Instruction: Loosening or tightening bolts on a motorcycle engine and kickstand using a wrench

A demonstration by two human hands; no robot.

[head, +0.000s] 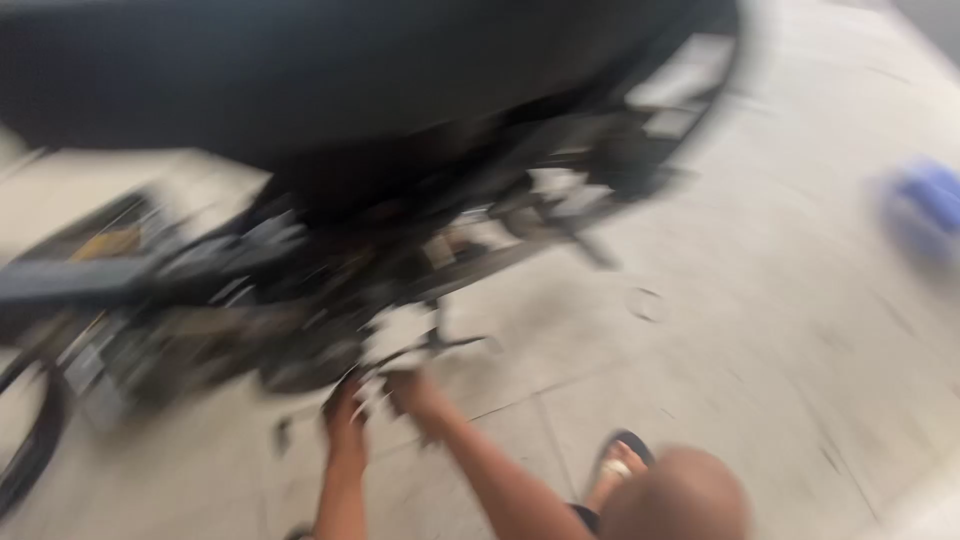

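Observation:
The picture is heavily blurred by motion. A dark motorcycle with a black seat fills the upper left. My left hand and my right hand reach side by side to its lower engine area. Both hands are at a white thing, maybe a rag or a part, low on the machine. The blur hides whether the fingers grip it. My forearms come in from the bottom edge.
The motorcycle stands on a pale tiled floor. Its rear wheel is at the upper right. A blurred blue object lies at the right edge. My knee and my sandalled foot are at the bottom.

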